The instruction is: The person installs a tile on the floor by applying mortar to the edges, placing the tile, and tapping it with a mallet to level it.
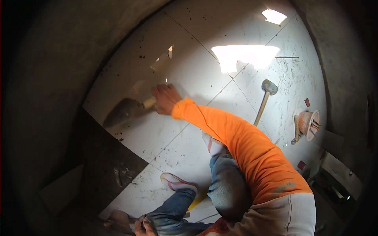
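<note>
My right hand [165, 99], in an orange sleeve, reaches across the white tiled floor [185, 137]. Its fingers are wrapped round the light wooden handle of a trowel [123, 111]. The broad, dark grey blade points left, low over the tiles near their edge, and looks slightly blurred. At the lower edge, beside my bent knee, my left hand [145, 227] has its fingers curled. Whatever it may hold is hidden. A brownish object [119, 217] lies just left of it, too dim to name.
Right of my arm lies a mallet [269, 87] with a dark head. Farther right are a tipped pinkish bucket [308, 124] with tools in it and a wooden-handled tool [296, 130]. A dark untiled patch [124, 167] borders the tiles at left. Walls [51, 78] curve round both sides.
</note>
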The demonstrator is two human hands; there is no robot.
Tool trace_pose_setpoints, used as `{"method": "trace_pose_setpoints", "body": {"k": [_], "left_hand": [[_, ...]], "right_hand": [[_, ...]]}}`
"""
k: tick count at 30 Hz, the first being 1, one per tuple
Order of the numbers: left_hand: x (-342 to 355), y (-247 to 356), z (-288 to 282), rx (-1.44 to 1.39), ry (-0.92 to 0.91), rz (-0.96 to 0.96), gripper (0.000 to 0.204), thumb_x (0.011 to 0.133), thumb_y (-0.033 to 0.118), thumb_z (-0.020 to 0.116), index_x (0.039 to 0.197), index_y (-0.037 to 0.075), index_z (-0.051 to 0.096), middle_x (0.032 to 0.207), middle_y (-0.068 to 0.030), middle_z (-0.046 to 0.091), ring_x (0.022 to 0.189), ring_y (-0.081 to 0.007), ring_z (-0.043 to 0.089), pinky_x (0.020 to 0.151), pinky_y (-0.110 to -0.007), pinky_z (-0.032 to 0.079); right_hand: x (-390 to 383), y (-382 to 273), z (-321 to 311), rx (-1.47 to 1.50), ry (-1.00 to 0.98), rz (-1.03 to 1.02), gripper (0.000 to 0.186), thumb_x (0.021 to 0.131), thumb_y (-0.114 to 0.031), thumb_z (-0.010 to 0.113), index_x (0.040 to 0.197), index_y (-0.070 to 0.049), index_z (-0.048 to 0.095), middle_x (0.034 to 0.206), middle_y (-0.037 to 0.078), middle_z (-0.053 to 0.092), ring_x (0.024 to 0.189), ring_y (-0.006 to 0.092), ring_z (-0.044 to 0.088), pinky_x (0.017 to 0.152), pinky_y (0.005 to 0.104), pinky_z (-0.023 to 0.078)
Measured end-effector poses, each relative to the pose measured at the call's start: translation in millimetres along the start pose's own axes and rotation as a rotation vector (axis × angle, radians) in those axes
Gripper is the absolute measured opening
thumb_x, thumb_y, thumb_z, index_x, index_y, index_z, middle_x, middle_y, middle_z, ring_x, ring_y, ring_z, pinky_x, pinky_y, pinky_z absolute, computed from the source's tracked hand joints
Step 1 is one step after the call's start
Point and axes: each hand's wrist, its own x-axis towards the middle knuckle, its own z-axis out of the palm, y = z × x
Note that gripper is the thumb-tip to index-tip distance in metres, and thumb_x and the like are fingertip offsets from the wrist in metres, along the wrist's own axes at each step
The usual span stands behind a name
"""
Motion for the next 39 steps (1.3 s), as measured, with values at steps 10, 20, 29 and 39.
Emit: {"method": "trace_pose_setpoints", "body": {"k": [10, 20, 29, 39], "left_hand": [[-103.2, 26.6, -13.8, 0.456, -0.405, -0.192, 0.053, 0.089, 0.040, 0.055, 0.127, 0.004, 0.057, 0.119, -0.0201, 0.062, 0.114, -0.0376, 0.056, 0.101, -0.042, 0.041], [-234.4, -87.9, -35.4, 0.542, -0.383, 0.269, 0.061, 0.083, 0.039, 0.061, 0.132, 0.005, 0.049, 0.138, -0.0215, 0.044, 0.127, -0.0457, 0.040, 0.106, -0.054, 0.033], [-219.3, -203.7, -169.0, 0.393, -0.027, 0.527, 0.036, 0.080, 0.021, 0.064, 0.112, 0.004, 0.065, 0.112, -0.0119, 0.063, 0.097, -0.0340, 0.059, 0.085, -0.045, 0.046], [-197.6, -269.1, -238.7, 0.187, -0.126, 0.512, 0.027, 0.082, 0.015, 0.060, 0.105, 0.004, 0.068, 0.118, -0.0123, 0.064, 0.100, -0.0345, 0.060, 0.091, -0.045, 0.043]], "right_hand": [[-382.4, 41.2, -164.0, 0.128, -0.286, 1.194, 0.046, 0.074, -0.038, 0.067, 0.099, -0.002, 0.055, 0.089, 0.029, 0.065, 0.087, 0.0468, 0.063, 0.078, 0.0501, 0.051], [-414.6, -14.3, -249.7, -0.135, -0.602, 1.397, 0.055, 0.073, -0.038, 0.067, 0.109, 0.003, 0.063, 0.101, 0.027, 0.067, 0.097, 0.0411, 0.065, 0.088, 0.0435, 0.052], [-441.5, -210.1, -191.1, -0.191, -0.238, 1.596, 0.052, 0.073, -0.045, 0.064, 0.097, 0.002, 0.065, 0.088, 0.023, 0.069, 0.080, 0.0380, 0.069, 0.077, 0.0441, 0.054], [-487.0, -364.4, -97.7, -0.011, -0.329, 1.575, 0.051, 0.075, -0.043, 0.064, 0.093, 0.004, 0.065, 0.078, 0.021, 0.068, 0.062, 0.0331, 0.068, 0.060, 0.0413, 0.055]]}}
